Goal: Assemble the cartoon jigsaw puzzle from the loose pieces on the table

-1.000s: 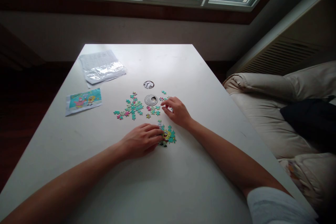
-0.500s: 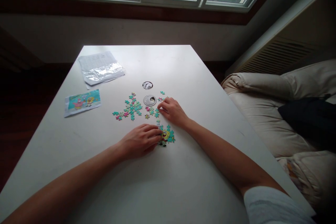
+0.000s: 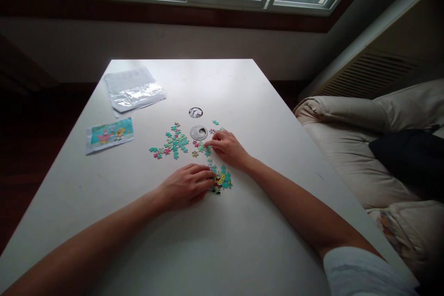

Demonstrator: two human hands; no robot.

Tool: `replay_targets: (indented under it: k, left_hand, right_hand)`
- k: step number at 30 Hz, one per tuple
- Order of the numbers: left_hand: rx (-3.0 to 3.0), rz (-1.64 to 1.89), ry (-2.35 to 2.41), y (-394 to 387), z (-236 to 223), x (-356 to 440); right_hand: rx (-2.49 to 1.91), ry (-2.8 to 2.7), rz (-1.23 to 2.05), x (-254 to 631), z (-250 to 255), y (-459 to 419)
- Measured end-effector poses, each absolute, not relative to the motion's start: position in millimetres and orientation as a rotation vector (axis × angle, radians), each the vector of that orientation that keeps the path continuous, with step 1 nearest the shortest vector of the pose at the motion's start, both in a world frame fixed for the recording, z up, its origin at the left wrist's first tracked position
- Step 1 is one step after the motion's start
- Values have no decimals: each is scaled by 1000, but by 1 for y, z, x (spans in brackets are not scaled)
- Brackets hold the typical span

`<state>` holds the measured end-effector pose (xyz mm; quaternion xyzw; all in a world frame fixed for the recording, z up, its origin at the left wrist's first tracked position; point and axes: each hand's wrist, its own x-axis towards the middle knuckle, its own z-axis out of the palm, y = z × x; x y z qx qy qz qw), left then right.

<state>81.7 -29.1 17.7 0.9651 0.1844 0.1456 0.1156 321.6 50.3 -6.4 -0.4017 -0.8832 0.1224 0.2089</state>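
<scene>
A partly joined jigsaw puzzle [image 3: 225, 180] with a yellow cartoon figure on a teal ground lies flat on the white table [image 3: 263, 222]. My left hand [image 3: 185, 184] rests palm down at its left edge, fingers stretched over that edge and covering part of it. Beyond the puzzle, my right hand [image 3: 228, 149] reaches in from the right. Its index finger extends onto a few loose jigsaw pieces [image 3: 200, 147], and its other fingers are slightly bent. Nothing shows in its grasp. A larger spread of teal, green and pink pieces [image 3: 176, 141] lies to the left.
A round grey cap [image 3: 199, 132] sits behind the pieces, with a round opening [image 3: 196, 112] in the tabletop beyond it. At the left are a picture sheet [image 3: 110, 135] and a clear plastic packet with papers [image 3: 135, 89]. A cream sofa [image 3: 333, 148] stands at the right.
My right index finger has stretched a little further left over the loose pieces. My left hand stays in place on the puzzle. The view has shifted very slightly.
</scene>
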Motion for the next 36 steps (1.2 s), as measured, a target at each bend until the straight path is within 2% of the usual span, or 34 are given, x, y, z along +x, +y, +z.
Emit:
replay_targets:
  k: [13,21,36]
  left_hand:
    - [2832,419,556,-28,17,80]
    - [2832,422,558,-28,18,79]
    - [2861,424,685,-26,15,78]
  right_hand:
    - [-1348,-2317,280,328,-1,49]
    - [-1153,-2456,433,343,5,52]
    - [-1224,-2437,437,335,9,44]
